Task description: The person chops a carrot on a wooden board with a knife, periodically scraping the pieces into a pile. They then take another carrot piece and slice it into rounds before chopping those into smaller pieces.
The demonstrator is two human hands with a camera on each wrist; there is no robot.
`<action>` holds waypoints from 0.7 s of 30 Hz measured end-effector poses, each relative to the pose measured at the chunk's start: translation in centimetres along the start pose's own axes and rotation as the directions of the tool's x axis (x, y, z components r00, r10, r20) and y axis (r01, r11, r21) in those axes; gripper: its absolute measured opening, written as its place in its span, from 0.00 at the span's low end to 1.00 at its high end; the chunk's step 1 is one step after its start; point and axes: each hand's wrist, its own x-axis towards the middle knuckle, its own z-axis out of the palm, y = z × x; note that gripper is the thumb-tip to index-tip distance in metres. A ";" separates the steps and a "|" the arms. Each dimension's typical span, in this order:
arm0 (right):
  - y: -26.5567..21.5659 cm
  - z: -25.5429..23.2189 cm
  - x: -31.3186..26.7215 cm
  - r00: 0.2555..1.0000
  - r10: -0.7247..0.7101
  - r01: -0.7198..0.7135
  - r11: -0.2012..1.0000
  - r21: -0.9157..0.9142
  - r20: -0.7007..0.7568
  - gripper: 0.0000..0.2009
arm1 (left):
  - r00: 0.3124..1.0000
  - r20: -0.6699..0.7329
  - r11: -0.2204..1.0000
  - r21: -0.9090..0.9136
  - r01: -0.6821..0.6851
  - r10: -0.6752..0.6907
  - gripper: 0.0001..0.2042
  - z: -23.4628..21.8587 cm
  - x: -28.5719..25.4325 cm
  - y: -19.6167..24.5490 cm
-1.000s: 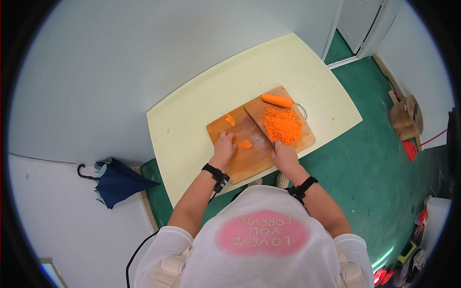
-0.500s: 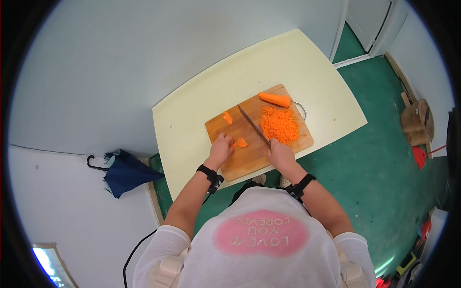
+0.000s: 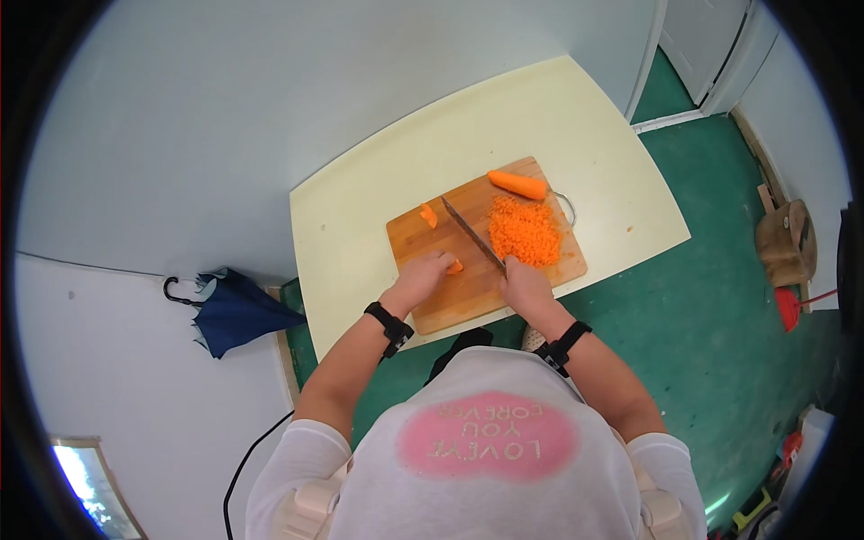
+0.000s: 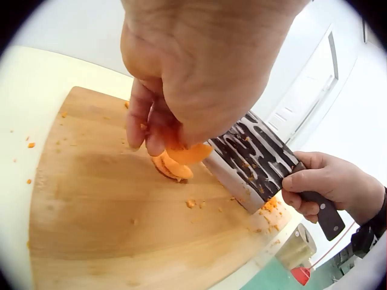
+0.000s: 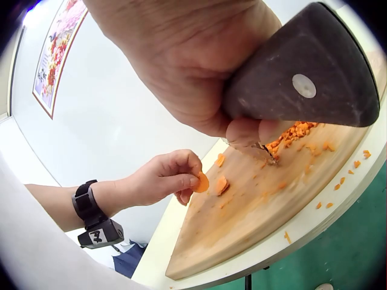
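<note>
My left hand (image 3: 421,279) pinches a thin carrot slice (image 5: 202,182) between thumb and fingers, over the left part of the wooden cutting board (image 3: 459,301). Close beneath those fingers another carrot slice (image 4: 174,169) lies on the board. With my right hand (image 3: 529,288) I grip the dark handle of a cleaver (image 4: 245,160). Its blade slants across the middle of the board, between the slices and a heap of finely chopped carrot (image 3: 525,232). A larger carrot piece (image 3: 517,184) lies behind the heap, and small carrot pieces (image 3: 428,215) sit near the board's far left edge.
The board rests on a pale yellow table (image 3: 360,216) against the wall, its metal ring handle (image 3: 569,209) at the right. Carrot crumbs dot board and table. A blue umbrella (image 3: 241,313) leans at the left; a brown container (image 3: 786,241) and red dustpan (image 3: 788,309) stand at right.
My left fingers have shifted right along the board, over the slice, and now hold a carrot slice. The cleaver has swung slightly left at its tip, still in my right hand.
</note>
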 end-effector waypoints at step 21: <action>-3.0 1.9 -0.7 0.996 -0.087 0.081 0.984 -0.160 -0.033 0.07 | 0.890 -0.451 0.969 -0.241 -0.057 -0.060 0.10 5.0 -1.7 -0.2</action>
